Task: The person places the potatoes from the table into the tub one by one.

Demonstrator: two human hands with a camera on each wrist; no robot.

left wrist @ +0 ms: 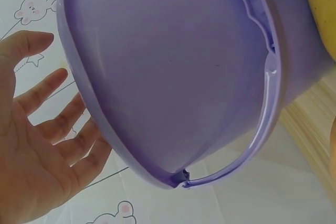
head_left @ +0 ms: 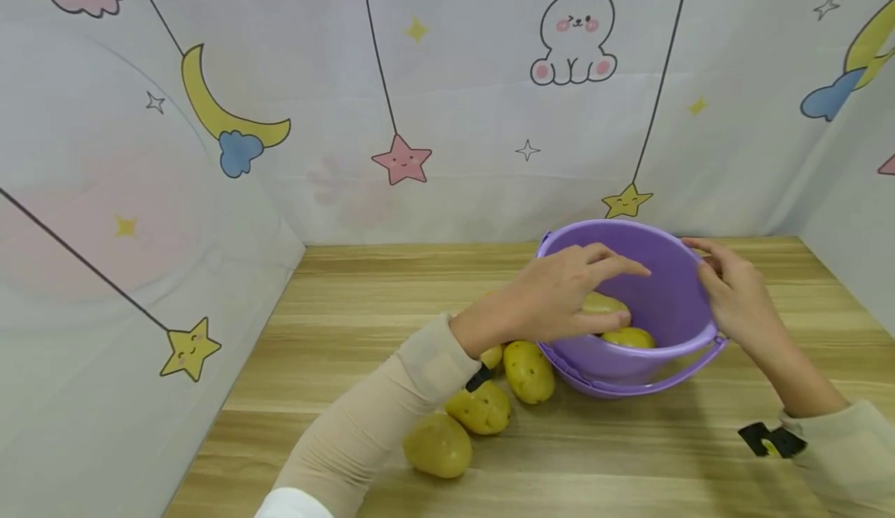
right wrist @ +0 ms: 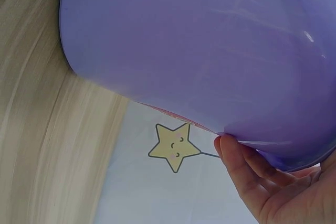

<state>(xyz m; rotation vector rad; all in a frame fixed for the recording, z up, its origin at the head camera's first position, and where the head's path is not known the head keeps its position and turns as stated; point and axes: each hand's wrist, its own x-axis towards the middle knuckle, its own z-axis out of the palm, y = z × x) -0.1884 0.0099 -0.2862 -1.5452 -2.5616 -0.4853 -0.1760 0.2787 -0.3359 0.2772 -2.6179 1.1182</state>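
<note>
Right hand (head_left: 740, 297): grasping the rim of the purple plastic bucket (head_left: 667, 293), which extends leftward from that grip. Left hand (head_left: 559, 293): released, holding nothing, fingers spread over the bucket's mouth. Two yellow potatoes (head_left: 629, 338) visible inside, just below the left fingers. Bucket handle (head_left: 688, 372) droops on the near side, below the right-hand grip. Loose potatoes (head_left: 529, 372) on wood-grain table (head_left: 363, 285), below and nearer than the left hand.

No lettering or numbers can be read.
</note>
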